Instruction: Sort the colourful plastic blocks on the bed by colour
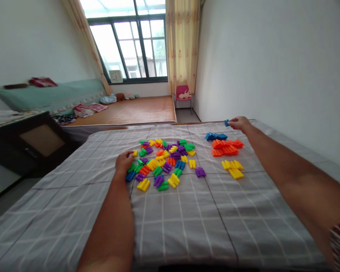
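Note:
My right hand (pixel 238 124) is closed in a pinch on a blue plastic block (pixel 226 123) at the far right of the bed. Just below it lies a cluster of blue blocks (pixel 216 136), then rows of orange blocks (pixel 227 147) and a group of yellow blocks (pixel 233 168). At the left edge of a mixed pile of coloured blocks (pixel 160 162), my left hand (pixel 124 162) has its fingers closed at a small yellow plastic block (pixel 135 153). Part of that grip is hidden by the hand. A purple block (pixel 200 172) lies apart, between pile and groups.
The blocks lie on a grey checked bedsheet (pixel 170 223). Beyond it stand a wooden platform bed (pixel 141 107) with cloths and a pink chair (pixel 183 92) with a soft toy. A dark cabinet (pixel 31 139) is on the left, a white wall (pixel 272 64) on the right.

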Motion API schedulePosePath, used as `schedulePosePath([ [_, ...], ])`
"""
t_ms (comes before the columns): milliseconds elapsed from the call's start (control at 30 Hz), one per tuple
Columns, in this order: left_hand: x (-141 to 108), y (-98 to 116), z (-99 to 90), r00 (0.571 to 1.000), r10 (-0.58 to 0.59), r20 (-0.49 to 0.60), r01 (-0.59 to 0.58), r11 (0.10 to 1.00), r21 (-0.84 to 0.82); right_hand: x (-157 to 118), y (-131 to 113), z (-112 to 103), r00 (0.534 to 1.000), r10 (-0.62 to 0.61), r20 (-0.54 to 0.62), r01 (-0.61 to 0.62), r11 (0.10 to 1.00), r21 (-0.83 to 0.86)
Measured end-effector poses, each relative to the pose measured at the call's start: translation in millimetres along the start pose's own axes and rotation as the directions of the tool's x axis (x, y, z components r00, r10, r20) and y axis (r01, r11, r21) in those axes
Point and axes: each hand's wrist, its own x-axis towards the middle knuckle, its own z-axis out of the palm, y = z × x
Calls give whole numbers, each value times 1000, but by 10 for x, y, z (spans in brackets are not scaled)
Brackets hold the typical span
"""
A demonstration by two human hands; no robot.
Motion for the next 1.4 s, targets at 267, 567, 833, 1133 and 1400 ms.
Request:
schedulePosePath([
  [267,53,-42,-3,999,46,-2,-46,993,110,84,531,46,982,136,130,-101,964,-245],
  [567,56,-61,4,999,51,-6,-49,986,162,45,217,268,942,114,314,-33,967,-254],
  [833,52,-38,8,999,36,22,-39,990,137,-99,115,173,957,70,281,73,880,-469],
  [1133,8,-21,63,999,51,-4,-51,996,69,-1178,-1029,757,457,-669,586,816,577,22],
  [1400,-68,19,65,999,46,11,-46,999,0,-2055,-1469,1305,-77,-650,756,900,281,333],
])
